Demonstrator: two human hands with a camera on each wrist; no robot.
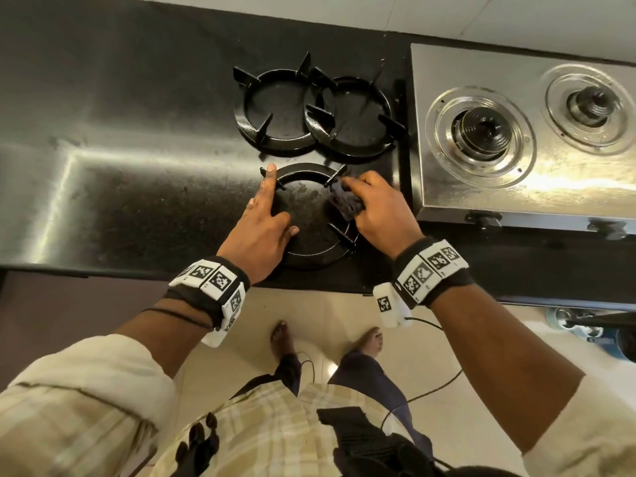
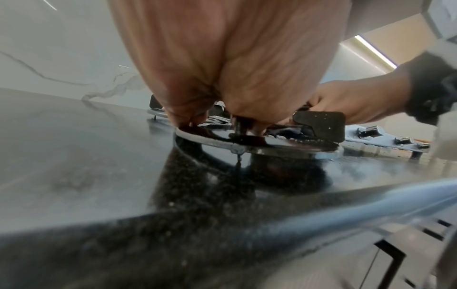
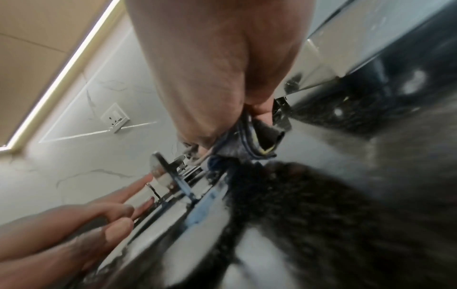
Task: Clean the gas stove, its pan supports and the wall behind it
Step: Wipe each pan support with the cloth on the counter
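Note:
A black pan support (image 1: 309, 253) lies on the dark countertop (image 1: 137, 187) near its front edge. My left hand (image 1: 265, 218) presses on the support's left side with straight fingers, the index finger reaching its far rim. My right hand (image 1: 378, 208) grips a crumpled dark blue cloth (image 1: 344, 201) against the support's right side, by a prong. The left wrist view shows the ring (image 2: 259, 144) low on the counter under my palm, and the right wrist view shows the cloth (image 3: 247, 144) bunched in my fingers. The steel gas stove (image 1: 516, 187) stands to the right with two bare burners (image 1: 481, 129).
Two more black pan supports (image 1: 275, 108) overlap behind the near one. The pale marble-look wall (image 1: 481, 15) runs behind the counter, with a socket (image 3: 115, 117) on it. Stove knobs (image 1: 483, 220) face the front edge. My feet and a cable are on the floor below.

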